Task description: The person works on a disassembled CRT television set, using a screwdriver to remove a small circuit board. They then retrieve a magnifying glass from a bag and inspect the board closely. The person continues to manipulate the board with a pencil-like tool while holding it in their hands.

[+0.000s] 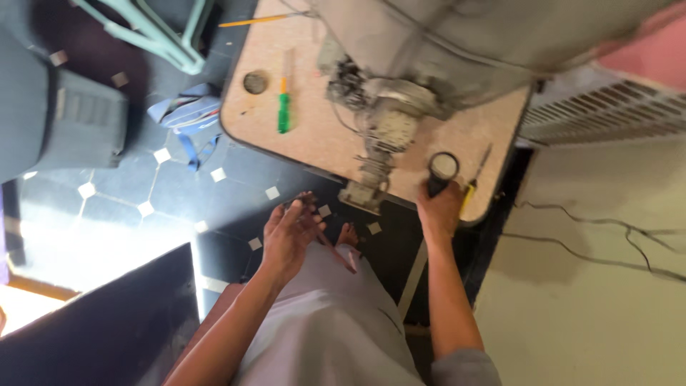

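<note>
Head view, looking down past my lap at a small table (pixel 314 143) with a speckled beige top and a dark rim. My right hand (pixel 439 207) is at the table's near edge, close to its right corner, fingers closed around the black handle of a magnifier (pixel 441 170) whose round lens lies over the tabletop. Just right of it, near the same corner, lies a thin tool with a yellow handle (pixel 471 189). My left hand (pixel 289 232) is off the table, held above my knee with the fingers loosely spread; it holds a thin dark reddish thing, too blurred for me to name. A sewing machine (pixel 400 93) fills the middle and far part of the top, grey and tipped, with its metal workings and a foot reaching toward the near edge. Toward the left edge lies a screwdriver (pixel 284 100) with a green and yellow handle, and beside it a round hole (pixel 255 82) in the top. A yellow pencil (pixel 250 21) lies at the far left corner. Below is a dark tiled floor (pixel 143 193) with small white squares, a heap of blue straps (pixel 187 118) just off the left edge, and the legs of a pale green chair (pixel 157 32) beyond. To the right, black cables (pixel 593 239) run over a pale surface.
</note>
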